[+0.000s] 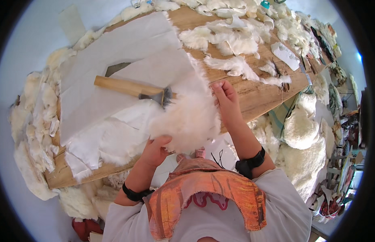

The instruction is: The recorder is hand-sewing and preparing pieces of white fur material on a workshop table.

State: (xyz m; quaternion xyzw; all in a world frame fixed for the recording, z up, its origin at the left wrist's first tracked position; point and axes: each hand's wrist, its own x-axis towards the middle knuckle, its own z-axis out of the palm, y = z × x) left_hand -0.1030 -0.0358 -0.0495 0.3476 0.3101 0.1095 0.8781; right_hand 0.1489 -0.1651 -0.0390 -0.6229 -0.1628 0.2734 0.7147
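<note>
A white sheepskin [191, 123] lies at the table's near edge, its fluffy wool side up toward me. My left hand [154, 151] is closed on its near left edge, with the thumb on top and the other fingers partly hidden. At its right edge my right hand [227, 99] pinches the border between thumb and fingers. A hammer [123, 85] with a pale wooden handle and a dark metal head rests on the white skins, its head touching the wool. Beneath it spreads a large white skin [135, 44], smooth side up. A dark flat piece [116, 69] shows partly behind the handle.
Wool scraps [231, 36] litter the far right of the wooden table [260, 97], with a white flat piece [285, 55] nearby. Fleeces are heaped along the left wall [34, 109]. More cream fleeces [302, 125] are piled off the table's right side.
</note>
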